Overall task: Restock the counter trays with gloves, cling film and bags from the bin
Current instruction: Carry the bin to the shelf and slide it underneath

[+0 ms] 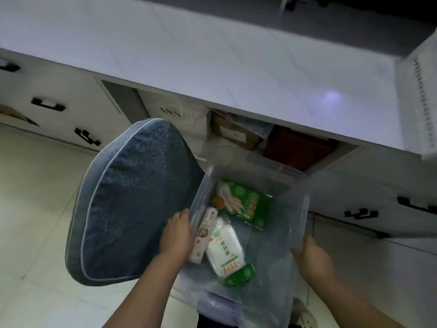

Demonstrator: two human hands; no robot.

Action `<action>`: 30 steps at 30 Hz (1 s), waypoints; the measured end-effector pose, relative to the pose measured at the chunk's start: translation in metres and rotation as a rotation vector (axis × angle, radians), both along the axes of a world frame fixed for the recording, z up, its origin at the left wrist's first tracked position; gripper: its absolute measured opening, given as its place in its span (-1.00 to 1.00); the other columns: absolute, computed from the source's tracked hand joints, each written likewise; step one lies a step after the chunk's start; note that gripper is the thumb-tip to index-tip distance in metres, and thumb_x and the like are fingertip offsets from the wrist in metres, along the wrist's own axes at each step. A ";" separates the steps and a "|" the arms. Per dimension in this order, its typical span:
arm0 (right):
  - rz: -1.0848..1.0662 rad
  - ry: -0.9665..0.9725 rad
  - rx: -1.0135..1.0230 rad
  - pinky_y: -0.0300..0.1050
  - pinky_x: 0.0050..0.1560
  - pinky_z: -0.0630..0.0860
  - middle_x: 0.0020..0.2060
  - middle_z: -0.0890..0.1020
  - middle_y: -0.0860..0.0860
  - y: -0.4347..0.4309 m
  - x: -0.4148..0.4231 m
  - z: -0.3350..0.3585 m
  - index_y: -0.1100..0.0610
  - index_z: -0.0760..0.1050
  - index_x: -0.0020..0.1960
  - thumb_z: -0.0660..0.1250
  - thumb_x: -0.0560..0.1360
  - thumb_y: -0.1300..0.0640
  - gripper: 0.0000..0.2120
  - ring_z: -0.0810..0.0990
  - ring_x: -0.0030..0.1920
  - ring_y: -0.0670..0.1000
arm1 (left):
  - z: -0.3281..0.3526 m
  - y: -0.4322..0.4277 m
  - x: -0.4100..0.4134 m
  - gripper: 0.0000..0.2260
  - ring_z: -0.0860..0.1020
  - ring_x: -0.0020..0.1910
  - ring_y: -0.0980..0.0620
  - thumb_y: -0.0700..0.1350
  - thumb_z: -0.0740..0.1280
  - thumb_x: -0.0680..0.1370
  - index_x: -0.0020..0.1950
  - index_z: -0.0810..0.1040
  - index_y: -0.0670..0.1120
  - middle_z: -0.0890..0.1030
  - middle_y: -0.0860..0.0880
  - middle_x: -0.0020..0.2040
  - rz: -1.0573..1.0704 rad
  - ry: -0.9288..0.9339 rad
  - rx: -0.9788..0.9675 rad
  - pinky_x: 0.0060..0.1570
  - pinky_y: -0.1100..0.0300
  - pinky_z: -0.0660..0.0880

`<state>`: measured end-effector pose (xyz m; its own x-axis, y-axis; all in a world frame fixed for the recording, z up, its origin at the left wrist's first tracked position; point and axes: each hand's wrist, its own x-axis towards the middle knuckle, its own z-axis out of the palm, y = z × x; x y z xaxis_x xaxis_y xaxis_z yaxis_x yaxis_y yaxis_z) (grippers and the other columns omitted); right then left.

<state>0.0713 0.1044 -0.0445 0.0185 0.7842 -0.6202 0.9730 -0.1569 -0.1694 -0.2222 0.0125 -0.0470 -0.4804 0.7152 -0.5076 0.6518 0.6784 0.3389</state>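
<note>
I see the white worktop running across the top, bare along its near edge. Below it, a blue cushioned chair seat sits against the left wall of a clear plastic bin. Inside the bin, a green glove pack lies toward the far wall, a white bag pack near the middle, and a cling film roll along the left wall. My left hand is closed around the bin's left rim; my right hand clasps the right rim.
</note>
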 end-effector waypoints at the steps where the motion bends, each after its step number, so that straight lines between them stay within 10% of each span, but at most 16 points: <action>1: -0.089 0.039 0.000 0.01 -0.15 0.58 -0.06 0.62 0.15 -0.003 -0.002 -0.006 0.20 0.36 0.16 0.24 0.55 0.03 -0.71 0.60 -0.14 0.15 | -0.007 0.003 -0.002 -0.51 0.37 0.34 -0.11 -0.17 0.22 0.56 0.48 0.19 -0.15 0.35 -0.15 0.41 0.025 -0.041 -0.027 0.28 0.06 0.36; 11: -0.476 0.207 -0.020 -0.11 -0.24 0.49 -0.28 0.60 0.07 -0.015 0.019 -0.040 0.10 0.52 -0.05 0.35 0.45 0.14 -0.91 0.59 -0.26 0.11 | -0.028 0.025 0.007 -0.80 0.50 -0.07 -0.08 -0.17 0.20 0.55 0.15 0.48 -0.16 0.51 -0.12 0.04 0.366 -0.328 0.114 -0.09 0.10 0.44; 30: -1.051 0.159 0.231 -0.18 -0.35 0.31 -0.30 0.53 0.00 -0.160 0.349 0.038 0.13 0.44 -0.22 0.32 0.38 0.19 -0.95 0.47 -0.31 0.03 | 0.034 0.047 0.341 -0.93 0.52 -0.16 -0.15 -0.17 0.22 0.51 -0.15 0.46 -0.11 0.53 -0.10 -0.17 -0.361 -0.210 -0.026 -0.24 0.15 0.37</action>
